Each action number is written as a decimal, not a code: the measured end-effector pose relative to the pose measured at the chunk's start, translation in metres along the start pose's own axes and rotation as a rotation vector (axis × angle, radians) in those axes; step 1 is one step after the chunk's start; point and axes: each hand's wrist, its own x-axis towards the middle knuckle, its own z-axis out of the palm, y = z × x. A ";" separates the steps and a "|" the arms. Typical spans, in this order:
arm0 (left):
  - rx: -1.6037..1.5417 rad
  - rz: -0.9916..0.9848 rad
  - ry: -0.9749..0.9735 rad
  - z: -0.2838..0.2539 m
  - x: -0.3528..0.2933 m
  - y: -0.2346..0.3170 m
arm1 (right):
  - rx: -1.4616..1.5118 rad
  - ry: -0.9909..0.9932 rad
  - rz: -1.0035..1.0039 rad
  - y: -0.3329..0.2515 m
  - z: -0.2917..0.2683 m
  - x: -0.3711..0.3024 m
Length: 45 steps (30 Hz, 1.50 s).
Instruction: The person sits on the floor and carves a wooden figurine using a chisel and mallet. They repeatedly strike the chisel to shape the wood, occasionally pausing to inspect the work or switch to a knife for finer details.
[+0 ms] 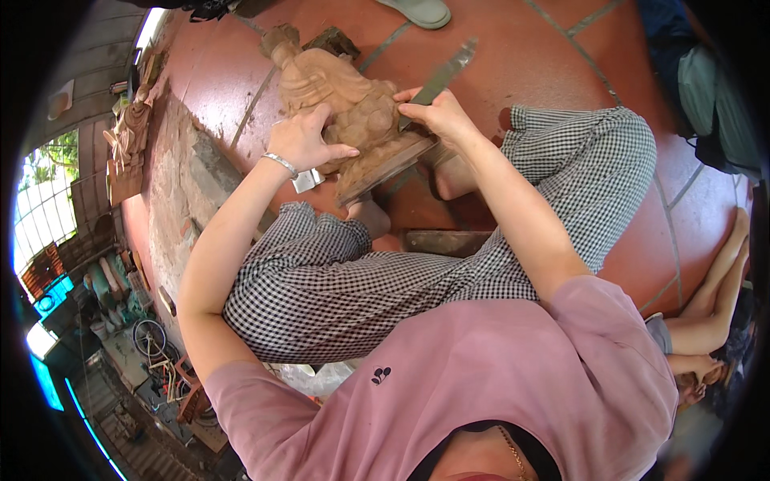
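A carved wooden statue [341, 88] of a seated, robed figure leans away from me on its flat base, between my bent legs. My left hand [309, 144] grips its left side, thumb stretched across the lower carving and the other fingers partly hidden. Pinched in my right hand [439, 114] is a flat grey-green strip [449, 74], its far end pointing up and away; its exact kind is unclear. The right fingertips touch or nearly touch the statue's right edge. A small white object [308, 181] shows just below my left wrist.
A dark wood piece [333, 42] lies behind the statue, and a wooden block [445, 242] sits near my legs. Another carved statue [128, 140] stands at the left. A shoe [425, 11] is at the far edge. Another person's legs [714, 297] are at right.
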 end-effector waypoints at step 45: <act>0.016 -0.023 -0.030 -0.005 0.000 0.001 | -0.164 0.186 -0.315 0.022 0.024 -0.007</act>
